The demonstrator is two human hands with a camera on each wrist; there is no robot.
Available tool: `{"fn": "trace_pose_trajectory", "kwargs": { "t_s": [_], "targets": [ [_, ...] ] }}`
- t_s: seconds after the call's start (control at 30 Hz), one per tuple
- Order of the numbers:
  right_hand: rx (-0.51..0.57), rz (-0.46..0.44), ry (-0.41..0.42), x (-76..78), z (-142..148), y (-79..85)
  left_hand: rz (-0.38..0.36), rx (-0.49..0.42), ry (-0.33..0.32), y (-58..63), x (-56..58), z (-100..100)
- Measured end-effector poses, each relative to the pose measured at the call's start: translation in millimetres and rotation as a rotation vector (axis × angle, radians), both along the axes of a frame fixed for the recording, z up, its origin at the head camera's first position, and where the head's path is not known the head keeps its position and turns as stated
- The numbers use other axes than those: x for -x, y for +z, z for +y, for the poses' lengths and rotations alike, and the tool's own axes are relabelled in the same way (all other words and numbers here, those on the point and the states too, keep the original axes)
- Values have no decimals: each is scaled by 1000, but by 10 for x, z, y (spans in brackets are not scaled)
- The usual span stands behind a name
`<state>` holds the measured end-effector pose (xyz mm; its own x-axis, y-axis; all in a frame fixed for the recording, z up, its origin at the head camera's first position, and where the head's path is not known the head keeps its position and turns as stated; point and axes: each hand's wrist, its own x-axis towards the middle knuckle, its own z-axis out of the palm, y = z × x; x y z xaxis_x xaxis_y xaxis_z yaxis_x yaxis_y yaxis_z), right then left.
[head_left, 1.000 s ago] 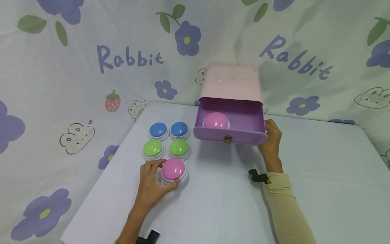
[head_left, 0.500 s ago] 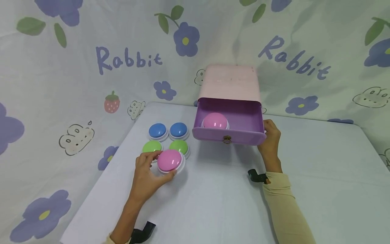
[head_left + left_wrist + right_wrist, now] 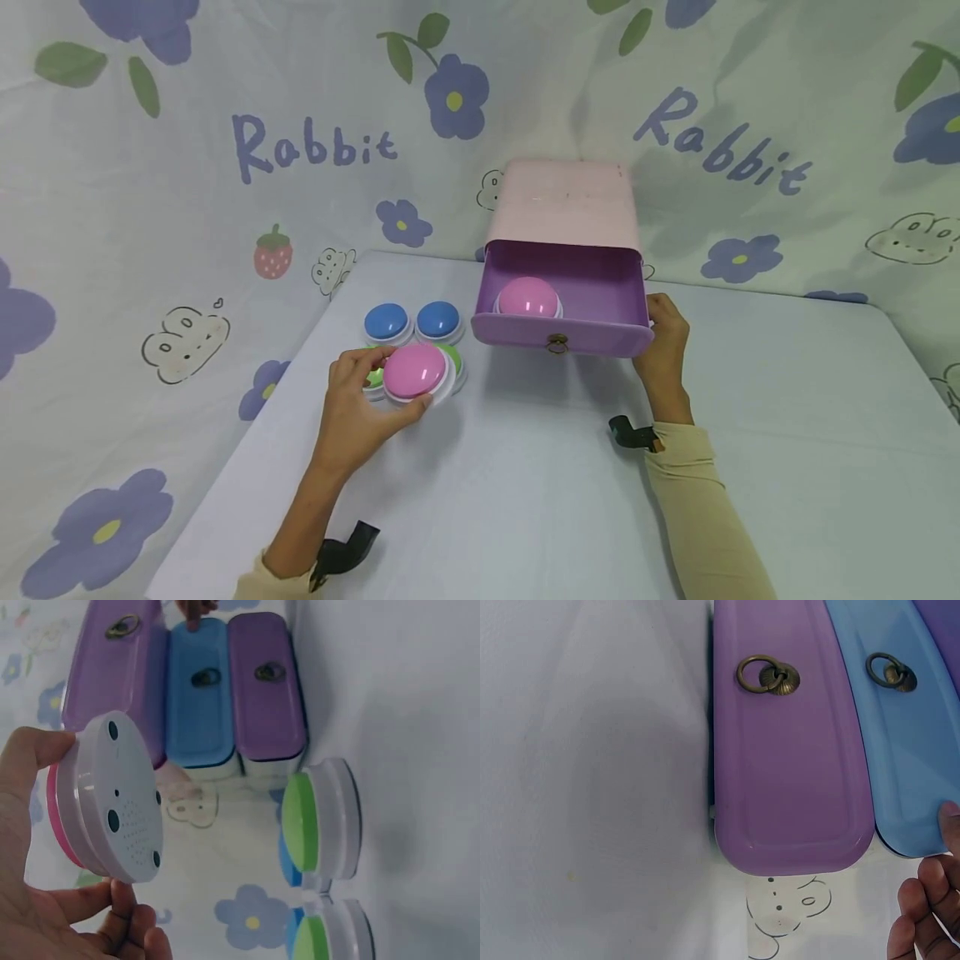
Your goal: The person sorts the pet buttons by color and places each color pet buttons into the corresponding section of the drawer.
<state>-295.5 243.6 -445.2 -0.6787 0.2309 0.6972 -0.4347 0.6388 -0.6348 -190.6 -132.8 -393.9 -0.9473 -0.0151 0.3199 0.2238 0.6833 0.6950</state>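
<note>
Left hand (image 3: 356, 408) holds a pink-domed button (image 3: 414, 372) by its rim, thumb and fingers on opposite sides; button is off the surface (image 3: 540, 467), partly masking two green buttons (image 3: 455, 357); two blue buttons (image 3: 386, 321) sit just behind these; second pink button (image 3: 528, 297) lies at left inside the open purple drawer (image 3: 510, 330); right hand (image 3: 663, 329) has its thumb touching the blue drawer (image 3: 900, 765); whether that grip is tight, cannot tell.

a pale cloth (image 3: 315, 75) stands up behind like a wall; it has purple flowers (image 3: 457, 96), green leaves (image 3: 71, 64), a red strawberry (image 3: 273, 252), bunny faces (image 3: 185, 344) and the word "rabbit" (image 3: 313, 150); the counter (image 3: 525, 500) is white; the light makes soft gray shadows
</note>
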Motion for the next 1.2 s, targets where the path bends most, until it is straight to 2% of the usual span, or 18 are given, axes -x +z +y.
{"fn": "trace_pose_trajectory", "kwargs": {
  "t_s": [0.17, 0.43, 0.73, 0.93, 1.2],
  "targets": [
    [0, -11, -1, -3, -4, 6, 26, -12, -12, 84, 46, 9],
    [3, 28, 4, 17, 6, -6, 33, -34, -14, 214, 70, 43],
    [13, 42, 9, 34, 7, -11, 64, -52, -21, 282, 114, 83],
    [23, 55, 20, 36, 12, -13, 114, -74, -27, 333, 136, 119],
    [20, 44, 17, 44, 25, -28, 126, -96, -31, 422, 179, 190]
  ]
}}
